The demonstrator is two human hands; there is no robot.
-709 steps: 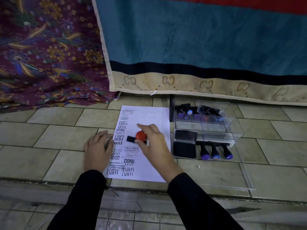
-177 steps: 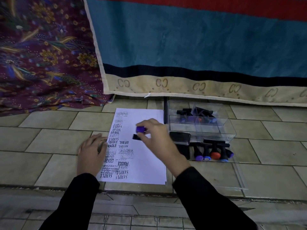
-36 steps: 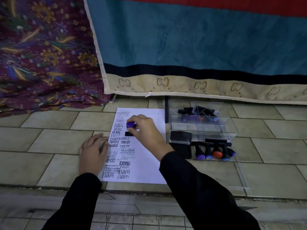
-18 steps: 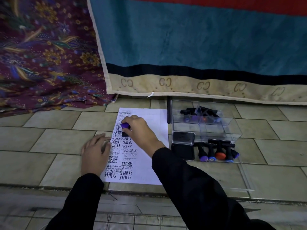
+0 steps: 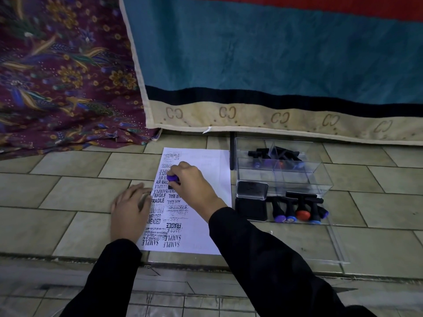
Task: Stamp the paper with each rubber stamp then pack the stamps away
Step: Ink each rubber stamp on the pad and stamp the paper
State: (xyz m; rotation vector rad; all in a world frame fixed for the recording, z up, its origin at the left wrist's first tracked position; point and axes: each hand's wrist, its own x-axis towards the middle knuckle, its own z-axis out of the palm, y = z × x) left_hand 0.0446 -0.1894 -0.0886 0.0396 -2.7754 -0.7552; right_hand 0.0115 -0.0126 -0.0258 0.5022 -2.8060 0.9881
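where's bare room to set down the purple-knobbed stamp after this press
Bare tiles left of the left hand, below the floral maroon cloth; the blank right strip of the white paper beside the black ink pad. Crowded: the row of black-handled stamps before the clear plastic box.

paper: SAMPLE, FRAGILE, AIR MAIL, AMENDED

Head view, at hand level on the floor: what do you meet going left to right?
From the left: left hand → purple-knobbed stamp, gripped by the right hand → black ink pad → red-knobbed stamp.
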